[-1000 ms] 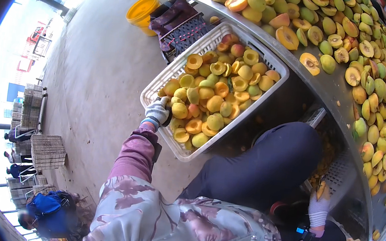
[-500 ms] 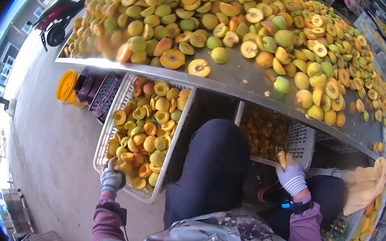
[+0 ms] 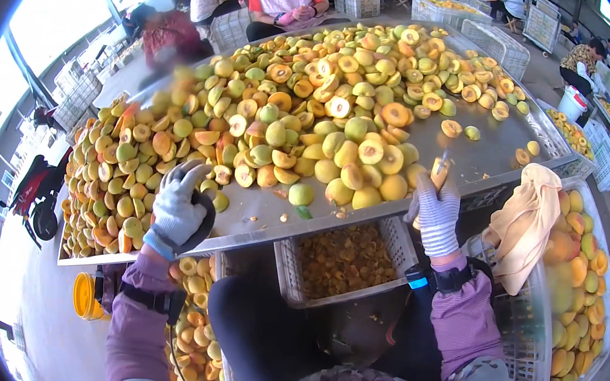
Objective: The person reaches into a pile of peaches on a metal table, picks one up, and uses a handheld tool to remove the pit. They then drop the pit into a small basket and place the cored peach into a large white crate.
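Note:
A large heap of yellow-green peaches (image 3: 284, 113), many cut in halves, covers much of the metal table (image 3: 264, 220). My left hand (image 3: 179, 202), in a pale work glove, is at the table's near edge beside the heap. Its fingers are apart, and nothing shows in them. On the right, my right hand (image 3: 435, 213) in a striped glove is closed around a small wooden-handled knife (image 3: 440, 170), its short metal tip pointing up. The closest whole peach (image 3: 301, 194) lies between my hands near a green leaf.
Under the table stand a crate of brownish pieces (image 3: 346, 259) and a crate of peach halves (image 3: 199, 329). At right, a beige cloth (image 3: 526, 227) drapes over a full crate (image 3: 569, 311). A yellow bucket (image 3: 88, 296) is at lower left. Across the table sits a person (image 3: 289, 0).
The view has tilted up, bringing people across the table into sight. My left hand has left the crate of halves and risen to the table edge. My right hand has risen with the knife.

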### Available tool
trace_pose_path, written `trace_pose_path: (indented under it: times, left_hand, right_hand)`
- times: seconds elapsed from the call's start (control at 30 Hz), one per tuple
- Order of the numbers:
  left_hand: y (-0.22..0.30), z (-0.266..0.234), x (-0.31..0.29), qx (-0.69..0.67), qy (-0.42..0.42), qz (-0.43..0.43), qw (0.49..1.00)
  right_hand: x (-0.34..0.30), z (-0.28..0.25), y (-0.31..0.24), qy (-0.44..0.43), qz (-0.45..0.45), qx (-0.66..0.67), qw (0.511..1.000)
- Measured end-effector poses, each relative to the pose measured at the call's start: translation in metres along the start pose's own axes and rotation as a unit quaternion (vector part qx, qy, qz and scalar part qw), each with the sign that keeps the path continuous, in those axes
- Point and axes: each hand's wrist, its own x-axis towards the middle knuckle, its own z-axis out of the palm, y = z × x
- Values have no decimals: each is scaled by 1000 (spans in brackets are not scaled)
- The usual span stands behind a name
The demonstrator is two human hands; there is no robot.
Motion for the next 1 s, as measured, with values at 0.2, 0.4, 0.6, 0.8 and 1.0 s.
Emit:
trace_pose_path:
  times: [0.2,0.4,0.6,0.8,1.0]
  left_hand:
    - [149,122,165,-16,-156,155,975]
    - [236,247,231,28,-358,196,913]
    - [271,256,223,27,-368,218,903]
    - [229,238,198,76,-371,181,908]
    - [182,217,154,80,-330,173,924]
  right_hand:
    - [-4,-16,29,74,179,133,972]
    - [-1,-8,34,96,22,-106,989]
    - [2,-28,28,87,71,-73,991]
    - [0,-15,31,95,5,-102,990]
    - [-3,-24,29,74,53,-126,988]
